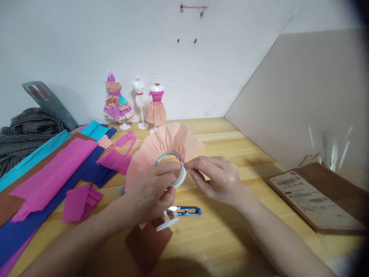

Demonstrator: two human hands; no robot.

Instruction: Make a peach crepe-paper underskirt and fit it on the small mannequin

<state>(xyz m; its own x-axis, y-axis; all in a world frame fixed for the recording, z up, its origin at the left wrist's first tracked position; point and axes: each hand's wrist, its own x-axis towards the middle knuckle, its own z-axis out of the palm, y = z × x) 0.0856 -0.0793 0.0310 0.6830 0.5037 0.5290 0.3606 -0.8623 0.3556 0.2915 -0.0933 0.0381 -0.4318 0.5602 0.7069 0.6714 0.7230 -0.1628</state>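
Observation:
A white ring-shaped roll of tape (pixel 181 177) is gripped by my left hand (pixel 154 188), whose fingers reach over and through it. My right hand (pixel 217 179) pinches at the roll's right edge, thumb and fingertips together; what lies between them is too small to name. Gathered peach crepe paper (pixel 173 136) fans out behind and left of the roll. Beneath my left hand shows a white stand base (pixel 168 224), its upper part hidden. Blue thread snips (pixel 188 211) lie just right of the stand, near a brown paper square (pixel 148 244).
Colored paper strips (pixel 57 169) and pink pieces (pixel 80 202) cover the left side, beside a striped cloth (pixel 31 127). Small dress forms (pixel 156 96) stand at the back wall. On the right are a labelled brown package (pixel 325 192) and a clear holder with thin sticks (pixel 334 154).

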